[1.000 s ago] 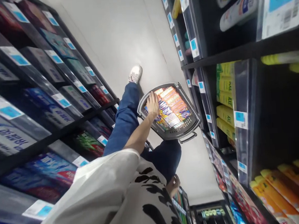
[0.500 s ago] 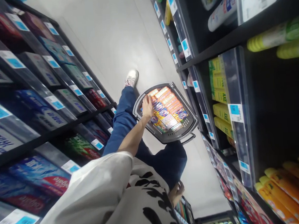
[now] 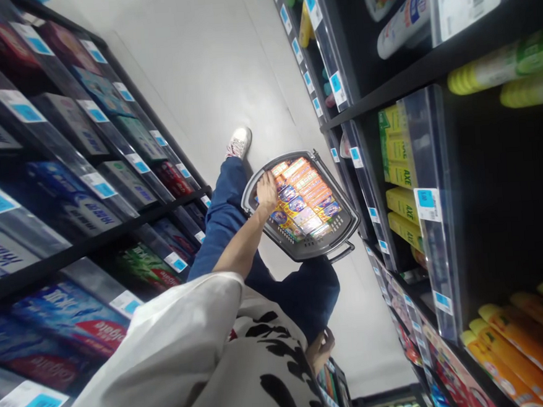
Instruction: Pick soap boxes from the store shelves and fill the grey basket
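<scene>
A dark grey shopping basket [image 3: 298, 251] stands on the floor between my legs, holding several shiny orange, blue and yellow packets [image 3: 307, 185]. My left hand [image 3: 267, 192] reaches into its left side, fingers close together and bent down against the packets at the inner wall. Whatever lies under the fingertips is hidden. Low beside my right thigh hangs my right hand [image 3: 321, 347], away from the basket. Its fingers are loosely bent and apart, with nothing seen in them.
Shelves with boxed toothpaste [image 3: 88, 309] rise close on my left. To the right, black shelves hold yellow packs [image 3: 403, 213], orange bottles [image 3: 509, 351] and a white bottle [image 3: 405, 23]. Grey floor [image 3: 206, 65] runs between them. The basket's handle [image 3: 342, 252] sticks out toward the right shelf.
My left hand has shifted very slightly within the basket. The basket, packets and my right hand look unchanged.
</scene>
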{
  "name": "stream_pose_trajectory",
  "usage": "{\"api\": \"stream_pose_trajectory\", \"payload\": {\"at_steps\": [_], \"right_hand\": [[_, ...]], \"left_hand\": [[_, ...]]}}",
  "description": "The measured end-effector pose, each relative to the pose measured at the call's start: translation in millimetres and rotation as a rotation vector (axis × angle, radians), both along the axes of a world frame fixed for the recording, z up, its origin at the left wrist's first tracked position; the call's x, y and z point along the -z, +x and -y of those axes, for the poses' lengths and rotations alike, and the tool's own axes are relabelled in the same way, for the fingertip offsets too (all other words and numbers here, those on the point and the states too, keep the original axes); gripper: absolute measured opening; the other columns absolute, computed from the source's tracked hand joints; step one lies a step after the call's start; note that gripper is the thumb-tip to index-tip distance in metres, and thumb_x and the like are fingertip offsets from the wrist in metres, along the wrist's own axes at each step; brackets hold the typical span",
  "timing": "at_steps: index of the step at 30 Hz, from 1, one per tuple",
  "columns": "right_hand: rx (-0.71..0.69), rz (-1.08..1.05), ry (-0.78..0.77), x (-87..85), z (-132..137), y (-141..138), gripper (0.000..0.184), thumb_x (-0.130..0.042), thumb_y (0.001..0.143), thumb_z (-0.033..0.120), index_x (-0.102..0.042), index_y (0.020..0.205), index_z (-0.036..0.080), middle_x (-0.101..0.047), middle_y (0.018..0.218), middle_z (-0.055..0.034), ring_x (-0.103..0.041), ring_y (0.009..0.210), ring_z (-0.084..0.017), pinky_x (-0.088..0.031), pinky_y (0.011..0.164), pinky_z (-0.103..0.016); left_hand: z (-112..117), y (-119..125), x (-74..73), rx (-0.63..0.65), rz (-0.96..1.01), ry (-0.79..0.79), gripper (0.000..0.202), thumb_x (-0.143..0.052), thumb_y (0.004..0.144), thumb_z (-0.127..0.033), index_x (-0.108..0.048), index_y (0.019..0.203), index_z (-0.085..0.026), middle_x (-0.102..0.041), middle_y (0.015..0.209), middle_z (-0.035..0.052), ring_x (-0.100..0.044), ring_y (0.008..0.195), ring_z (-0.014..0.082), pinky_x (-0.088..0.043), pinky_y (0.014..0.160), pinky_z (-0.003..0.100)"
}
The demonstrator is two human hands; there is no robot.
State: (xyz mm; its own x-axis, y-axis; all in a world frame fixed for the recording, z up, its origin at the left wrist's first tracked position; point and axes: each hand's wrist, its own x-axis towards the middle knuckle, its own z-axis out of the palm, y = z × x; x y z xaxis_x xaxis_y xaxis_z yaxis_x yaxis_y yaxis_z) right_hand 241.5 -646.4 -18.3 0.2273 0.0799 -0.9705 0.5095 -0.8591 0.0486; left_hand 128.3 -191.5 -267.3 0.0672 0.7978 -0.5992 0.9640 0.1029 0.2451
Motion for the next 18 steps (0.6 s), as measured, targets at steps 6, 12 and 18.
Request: {"api": "stream_pose_trajectory", "payload": {"at_steps": [6, 12, 18], "right_hand": [[0.168, 0.494, -0.012, 2.6, 3, 5, 0.067, 0.0, 0.092, 0.047, -0.045, 0.141, 0.044, -0.064, 0.137, -0.0088, -0.059, 0.136, -0.036, -0.051, 0.109, -0.052], [0.253, 0.556, 0.059, 5.6, 1, 11, 0.069, -0.009, 0.094, 0.056, -0.04, 0.142, 0.019, -0.058, 0.138, -0.0231, -0.06, 0.133, -0.031, -0.053, 0.106, -0.04], [0.135, 0.33, 0.053, 12.5, -8, 34, 0.062, -0.003, 0.093, 0.041, -0.036, 0.146, 0.031, -0.058, 0.139, -0.0198, -0.056, 0.138, -0.04, -0.042, 0.115, -0.058]], "left_hand": [[-6, -1, 6.8, 0.013, -0.008, -0.036, 0.064, -0.053, 0.096, -0.005, -0.03, 0.155, 0.001, -0.04, 0.152, 0.0304, -0.046, 0.136, 0.0365, -0.05, 0.105, 0.045], [-18, -7, -8.3, 0.017, 0.006, -0.091, 0.062, -0.075, 0.086, -0.008, -0.044, 0.139, -0.001, -0.049, 0.14, 0.0261, -0.057, 0.112, 0.0266, -0.051, 0.093, 0.038], [-12, -20, -31.4, 0.003, 0.002, -0.148, 0.076, -0.083, 0.077, -0.016, -0.042, 0.141, -0.006, -0.048, 0.142, 0.0253, -0.066, 0.106, 0.0282, -0.05, 0.084, 0.031]]}}
